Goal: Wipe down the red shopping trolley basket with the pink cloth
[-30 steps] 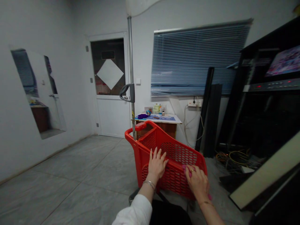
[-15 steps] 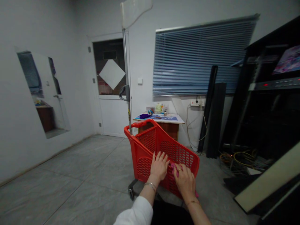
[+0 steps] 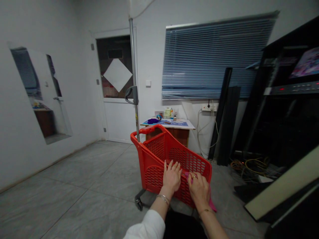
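Observation:
In front of me stands a red plastic shopping cart (image 3: 153,162) with slotted sides and a metal pole at its handle end. My left hand (image 3: 171,175) rests on the cart's near top rim, fingers stretched out and holding nothing. Just right of it, my right hand (image 3: 199,187) is closed around a pink cloth (image 3: 212,200) at the same rim. Part of the cloth shows at the fingertips, and its loose end hangs beside the wrist. The rest of the cloth is hidden by the hand.
Behind the cart is a small table (image 3: 191,126) with bottles and a purple cloth (image 3: 153,121). A dark rack (image 3: 281,116), loose cables (image 3: 256,165) and a pale panel (image 3: 284,186) occupy the right. A wheel (image 3: 139,203) shows under the cart.
My right hand has shifted slightly right along the rim with the pink cloth, and more of the cloth's hanging end shows. My left hand has also moved slightly right, still spread.

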Demonstrator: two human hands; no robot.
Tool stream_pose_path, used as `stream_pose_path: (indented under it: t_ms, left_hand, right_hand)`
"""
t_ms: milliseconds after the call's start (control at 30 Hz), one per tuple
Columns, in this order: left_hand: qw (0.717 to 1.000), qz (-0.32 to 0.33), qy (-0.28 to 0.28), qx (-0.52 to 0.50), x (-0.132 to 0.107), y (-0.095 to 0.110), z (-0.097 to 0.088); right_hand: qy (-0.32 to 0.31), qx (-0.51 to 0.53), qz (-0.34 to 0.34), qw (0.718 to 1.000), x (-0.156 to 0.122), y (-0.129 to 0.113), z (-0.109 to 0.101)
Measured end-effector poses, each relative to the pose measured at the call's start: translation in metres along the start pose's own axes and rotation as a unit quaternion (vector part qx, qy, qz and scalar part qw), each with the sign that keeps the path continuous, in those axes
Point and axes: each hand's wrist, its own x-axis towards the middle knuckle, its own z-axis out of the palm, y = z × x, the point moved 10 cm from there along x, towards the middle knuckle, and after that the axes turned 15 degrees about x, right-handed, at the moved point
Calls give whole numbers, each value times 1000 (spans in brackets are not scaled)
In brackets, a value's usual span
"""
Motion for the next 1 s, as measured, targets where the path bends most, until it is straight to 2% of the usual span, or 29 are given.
stream_pose_path:
  t_ms: [200,433,533,767,900,1000]
  left_hand:
    - [1000,4,2,9,-2,-8,-3]
    - [1000,-10,13,-24,-4,-17,-7]
    - [1000,-4,0,-31,-4,-17,-6]
    - [999,0,-27,-46,-3,-15,-4]
    - [999,9,-26,-36,-3,-17,-6]
    - [999,19,-27,-9,-4,-25,-7]
  right_hand:
    - [-19,25,-46,998,-9,-4,-4]
    - [-39,74,-109,991,-27,13,-13]
    - [-83,92,-133,983,-21,27,-7]
    - [-187,106,-153,965,15,59,16]
    - [-214,115,-134,961,12,61,21]
    - [-209,112,-121,964,4,51,18]
